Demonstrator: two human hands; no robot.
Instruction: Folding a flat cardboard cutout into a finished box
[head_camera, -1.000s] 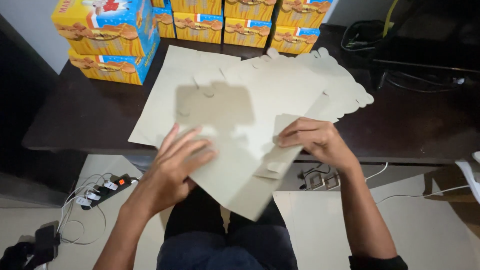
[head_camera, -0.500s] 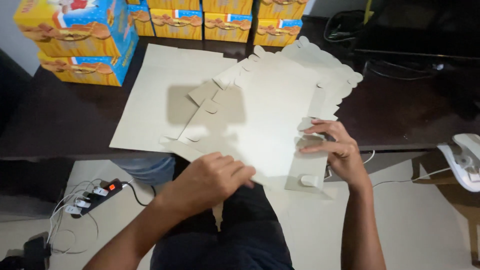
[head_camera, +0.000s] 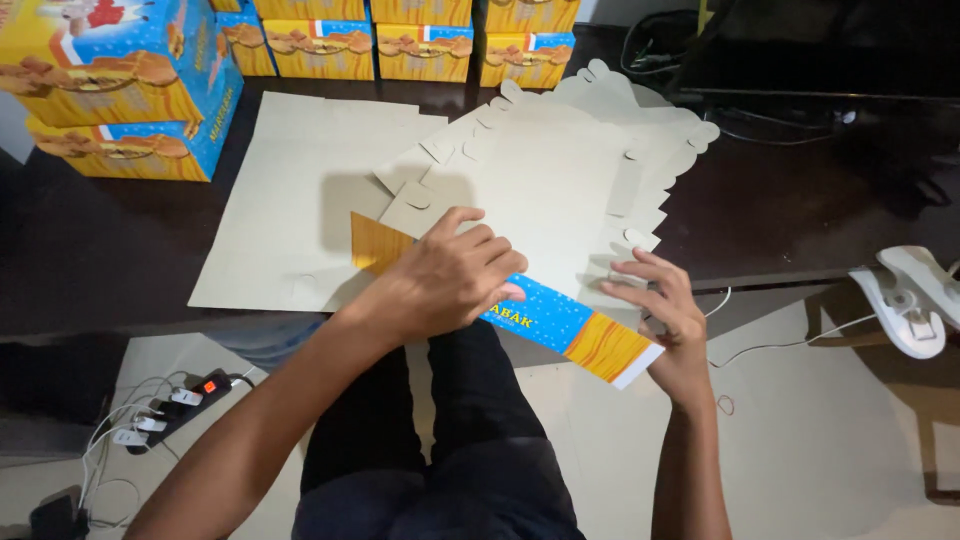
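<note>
Two hands work on one flat carton blank at the near edge of the desk. The left hand lies palm down on the blank, fingers bent and close together, and presses on a folded panel; it does not grip anything that I can see. The right hand holds the near right corner of the blank, the fingers half curled on top and the thumb hidden below. Between the hands, the folded panel shows its printed side, blue and orange-yellow, and it hangs a little over the desk edge. The rest of the blank shows plain grey-beige card, with small tabs and a scalloped far edge. More flat sheets lie under it to the left. At the far side of the desk stand finished boxes in yellow and blue, some stacked. On the floor at the left lies a power strip with cables.
</note>
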